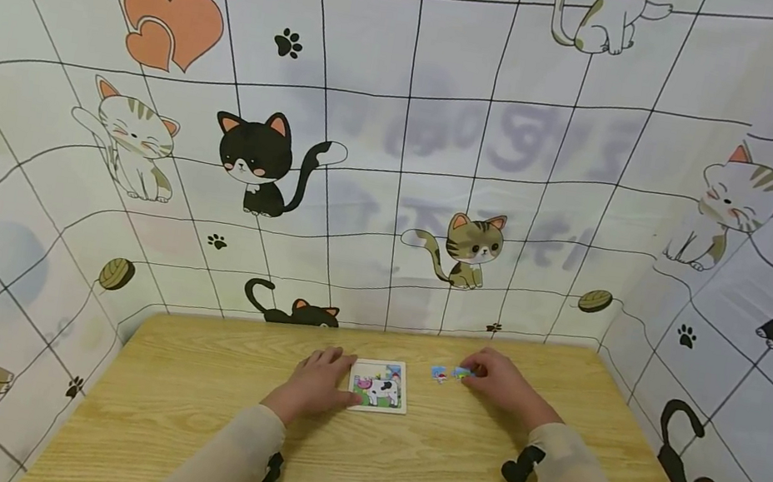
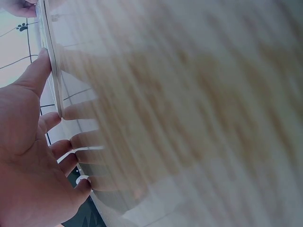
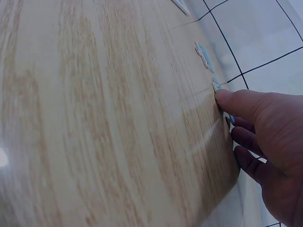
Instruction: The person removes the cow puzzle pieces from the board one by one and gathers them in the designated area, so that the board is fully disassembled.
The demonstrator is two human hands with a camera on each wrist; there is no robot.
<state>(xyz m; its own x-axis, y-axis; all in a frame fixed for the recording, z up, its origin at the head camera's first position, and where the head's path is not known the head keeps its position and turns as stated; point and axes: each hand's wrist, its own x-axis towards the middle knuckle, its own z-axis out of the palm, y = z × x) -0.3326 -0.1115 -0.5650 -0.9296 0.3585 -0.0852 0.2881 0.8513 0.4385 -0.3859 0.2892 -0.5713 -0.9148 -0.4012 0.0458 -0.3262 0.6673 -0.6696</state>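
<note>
A small jigsaw puzzle tray [image 1: 403, 408] with a cow picture lies flat on the table. My left hand [image 1: 318, 386] rests at its left side, the thumb touching its lower left edge and the other fingers spread along the left. In the left wrist view, the thumb of the left hand [image 2: 23, 137] lies against the tray's thin edge [image 2: 54, 71]. To the right of the tray, my right hand [image 1: 496, 383] pinches a blue and green puzzle piece [image 1: 461, 372], partly hidden by the fingers. Another puzzle piece [image 1: 439, 374], mostly blue, lies just left of it.
The light wooden table [image 1: 394, 478] reaches back to a wall [image 1: 365, 187] covered in a cat-print sheet. More of this sheet stands along the left and right sides. Dark straps show on both wrists.
</note>
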